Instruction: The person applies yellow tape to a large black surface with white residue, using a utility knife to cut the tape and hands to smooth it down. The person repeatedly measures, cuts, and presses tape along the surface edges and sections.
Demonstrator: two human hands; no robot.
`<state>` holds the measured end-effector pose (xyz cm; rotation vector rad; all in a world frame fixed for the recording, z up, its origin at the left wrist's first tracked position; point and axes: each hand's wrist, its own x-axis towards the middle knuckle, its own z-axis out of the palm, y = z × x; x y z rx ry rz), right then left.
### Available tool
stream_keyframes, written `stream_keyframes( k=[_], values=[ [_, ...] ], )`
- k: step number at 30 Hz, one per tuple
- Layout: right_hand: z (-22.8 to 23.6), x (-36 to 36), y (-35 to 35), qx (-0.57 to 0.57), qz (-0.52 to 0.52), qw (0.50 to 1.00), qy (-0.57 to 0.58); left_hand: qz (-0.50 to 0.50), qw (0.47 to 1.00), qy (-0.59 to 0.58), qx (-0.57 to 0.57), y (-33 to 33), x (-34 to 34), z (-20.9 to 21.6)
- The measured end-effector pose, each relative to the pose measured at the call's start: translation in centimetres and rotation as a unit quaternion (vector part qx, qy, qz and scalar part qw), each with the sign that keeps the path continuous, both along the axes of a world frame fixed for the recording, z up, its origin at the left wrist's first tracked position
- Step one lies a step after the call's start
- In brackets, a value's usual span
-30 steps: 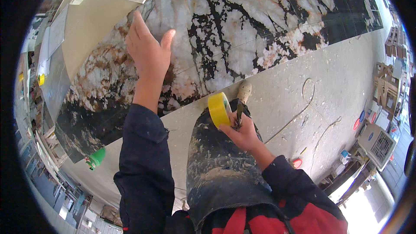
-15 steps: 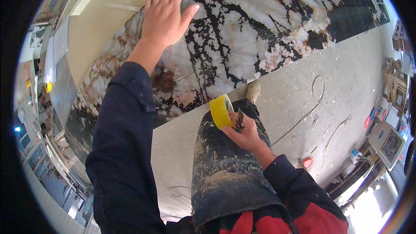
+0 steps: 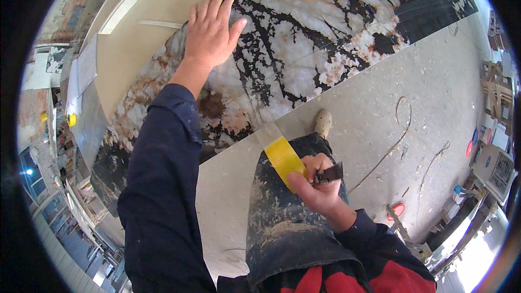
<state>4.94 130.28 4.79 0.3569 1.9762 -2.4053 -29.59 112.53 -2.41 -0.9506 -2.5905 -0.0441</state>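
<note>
My left hand lies flat on a black, white and rust-veined stone slab, fingers stretched out and close together. Low in front of the slab's near edge, my right hand is closed round a roll of yellow tape. From the roll, a see-through strip of tape runs up to the slab edge and onto its face. The same hand also grips a dark, flat-bladed tool, sticking out to the right; its exact kind is unclear. A stained dark apron hangs below.
Pale boards lie beyond the slab at upper left. On the dusty floor at right are a looping cord and a red round object. A grey vented unit and wooden pallets stand at far right.
My right hand has moved down and right and turned, drawing the tape roll away from the slab edge with a strip stretched between. My left hand stays flat on the slab.
</note>
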Motion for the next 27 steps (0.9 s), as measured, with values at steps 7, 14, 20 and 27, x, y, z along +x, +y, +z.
stream_keyframes(
  k=[7, 14, 20, 27],
  values=[
    [1.5, -0.5, -0.7, 0.075, 0.003, 0.997, 0.009, -0.013, 1.000, 0.008, 0.012, 0.0, 0.1, 0.0],
    [-5.7, 4.2, -0.7, -0.019, -0.028, 0.991, -0.131, -0.027, 0.999, 0.006, 0.029, 0.2, 0.8, 0.0],
    [-6.1, 5.2, -0.6, 0.081, -0.034, 0.994, -0.071, -0.056, 0.997, 0.002, 0.060, 0.9, 2.9, 0.0],
    [-3.4, 3.5, -1.4, 0.244, -0.002, 0.958, 0.152, -0.054, 0.997, -0.018, 0.055, 0.5, 2.7, 0.0]
  ],
)
